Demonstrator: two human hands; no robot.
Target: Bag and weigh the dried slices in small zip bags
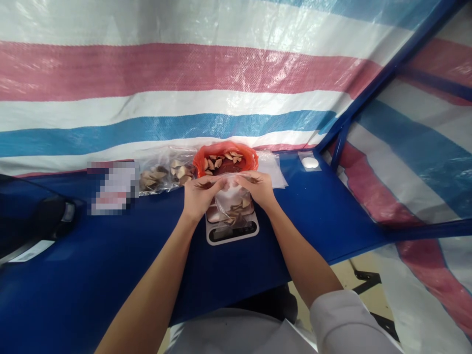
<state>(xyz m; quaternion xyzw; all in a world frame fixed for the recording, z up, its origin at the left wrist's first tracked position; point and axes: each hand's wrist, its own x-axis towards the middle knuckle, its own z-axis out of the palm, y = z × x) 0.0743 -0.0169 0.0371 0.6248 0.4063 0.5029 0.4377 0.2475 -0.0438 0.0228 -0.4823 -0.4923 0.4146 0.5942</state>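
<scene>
Between my two hands hangs a clear plastic bag (233,199) with several brown dried slices in its lower part. My left hand (202,193) pinches the bag's top edge on one side, and my right hand (258,187) pinches it on the other. The bag hangs over a white kitchen scale (232,236) with a dark display; I cannot tell whether it touches the scale. Just behind my fingers, a red plastic bag (225,147) stands wide open with more dried slices (217,163) inside.
Two clear bags of slices, one darker (152,179) and one paler (180,172), lie left of the red bag. Flat clear bags (275,169) lie to its right. Further right is a small white round object (310,162). A black device (44,223) stands at left. Striped sheeting (184,69) and a blue frame (383,81) bound the blue table (121,275).
</scene>
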